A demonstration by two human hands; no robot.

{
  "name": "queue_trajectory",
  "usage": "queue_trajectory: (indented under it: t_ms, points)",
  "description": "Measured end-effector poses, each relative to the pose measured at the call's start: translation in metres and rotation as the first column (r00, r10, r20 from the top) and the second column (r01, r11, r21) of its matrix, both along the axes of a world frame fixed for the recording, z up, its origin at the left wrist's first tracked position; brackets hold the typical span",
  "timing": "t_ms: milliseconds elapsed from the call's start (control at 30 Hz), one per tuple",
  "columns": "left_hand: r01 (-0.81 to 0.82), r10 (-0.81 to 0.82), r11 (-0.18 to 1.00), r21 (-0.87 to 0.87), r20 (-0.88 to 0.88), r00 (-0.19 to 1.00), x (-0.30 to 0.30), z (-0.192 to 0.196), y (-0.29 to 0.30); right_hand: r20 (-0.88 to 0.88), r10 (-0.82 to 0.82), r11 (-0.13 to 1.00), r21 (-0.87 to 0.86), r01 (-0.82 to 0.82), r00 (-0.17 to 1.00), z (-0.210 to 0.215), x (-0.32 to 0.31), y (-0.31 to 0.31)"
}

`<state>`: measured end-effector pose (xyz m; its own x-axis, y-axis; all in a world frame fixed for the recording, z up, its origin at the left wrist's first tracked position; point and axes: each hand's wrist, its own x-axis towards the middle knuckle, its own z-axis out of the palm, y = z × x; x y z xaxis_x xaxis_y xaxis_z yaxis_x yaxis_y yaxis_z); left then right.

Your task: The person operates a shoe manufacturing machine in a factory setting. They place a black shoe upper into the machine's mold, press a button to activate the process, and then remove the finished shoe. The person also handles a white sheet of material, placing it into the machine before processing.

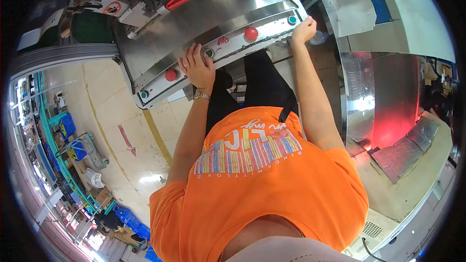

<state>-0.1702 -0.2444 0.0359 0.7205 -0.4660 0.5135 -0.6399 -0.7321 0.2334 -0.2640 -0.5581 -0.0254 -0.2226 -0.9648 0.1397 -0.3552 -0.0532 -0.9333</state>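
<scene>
A long metal control panel [230, 51] runs along the front of a machine, with red and green buttons on it. My left hand [196, 68] lies on it with fingers stretched out, between a red button [171, 74] and a green button [209, 53]. A ring and a wrist bracelet [201, 95] are on that hand and arm. At the panel's right end, beside another green button [292, 20], my right hand [305, 30] is curled round the corner; its fingertips are partly hidden. A larger red button [251, 34] sits between my hands.
Red-handled pliers [179, 1] lie on the steel machine top [213, 7]. To the right stands a pale machine with a red-lit metal sheet [395, 99]. A teal rack [53, 136] with blue bins is far left, past the tiled floor [114, 116].
</scene>
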Motion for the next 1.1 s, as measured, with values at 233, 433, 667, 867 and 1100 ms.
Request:
queue_trajectory:
  t_ms: [233,433,667,867,1100]
  points:
    - [-0.008,0.008,1.000,-0.030,0.007,1.000,0.001,-0.003,0.005,-0.039,-0.005,1.000,-0.003,0.005,0.999,0.002,0.004,0.002]
    - [0.036,-0.036,0.999,-0.005,0.025,0.999,0.005,-0.003,0.004,0.023,0.007,1.000,-0.002,-0.007,1.000,-0.001,-0.001,-0.001]
    - [0.088,-0.085,0.996,-0.021,0.113,0.990,-0.002,0.006,0.003,0.397,0.199,0.951,0.142,-0.274,0.896,-0.012,-0.024,-0.010]
    - [0.050,-0.050,0.999,0.002,0.086,0.995,-0.005,-0.001,0.000,0.306,-0.003,0.959,0.272,-0.084,0.952,-0.044,-0.197,-0.026]
    - [0.141,-0.140,0.990,-0.023,0.025,0.990,0.001,-0.004,0.006,0.116,-0.565,0.815,-0.081,0.574,0.817,-0.084,-0.464,-0.091]
